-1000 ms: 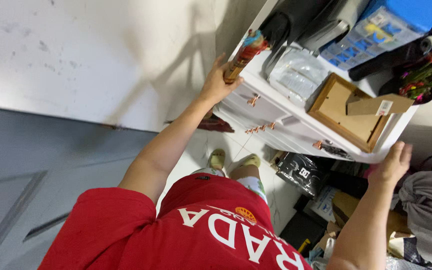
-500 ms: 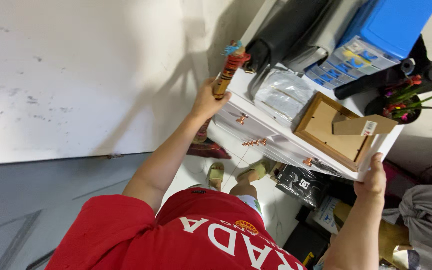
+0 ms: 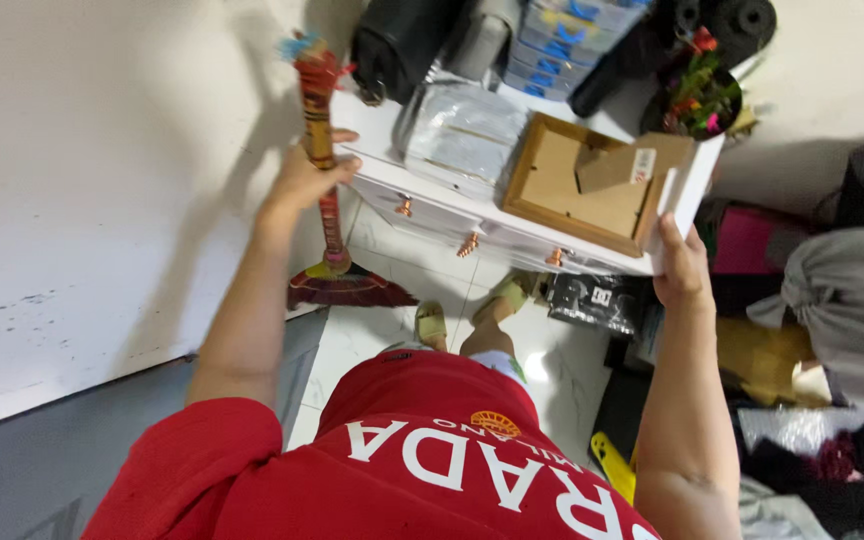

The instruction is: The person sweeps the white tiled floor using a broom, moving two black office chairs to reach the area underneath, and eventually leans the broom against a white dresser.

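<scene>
My left hand (image 3: 302, 182) is closed around the patterned wooden handle of a broom (image 3: 320, 110), at the left end of a white drawer cabinet (image 3: 432, 205). The broom stands upright, with its reddish brush head (image 3: 344, 286) on the pale floor tiles. My right hand (image 3: 680, 266) grips the right front corner of the cabinet top. A wooden picture frame (image 3: 582, 185) lies face down on the cabinet, close to that hand.
On the cabinet are a clear plastic packet (image 3: 464, 135), a black bag (image 3: 402, 40), a blue organiser box (image 3: 564, 40) and a flower pot (image 3: 697, 95). A grey cloth bundle (image 3: 847, 300) and dark bags (image 3: 602, 302) crowd the right. My slippered feet (image 3: 434, 320) stand before the drawers.
My left hand carried the broom leftwards, clear of the cabinet top, and stood it upright. My right hand moved from the cabinet's lower edge to grip its right corner.
</scene>
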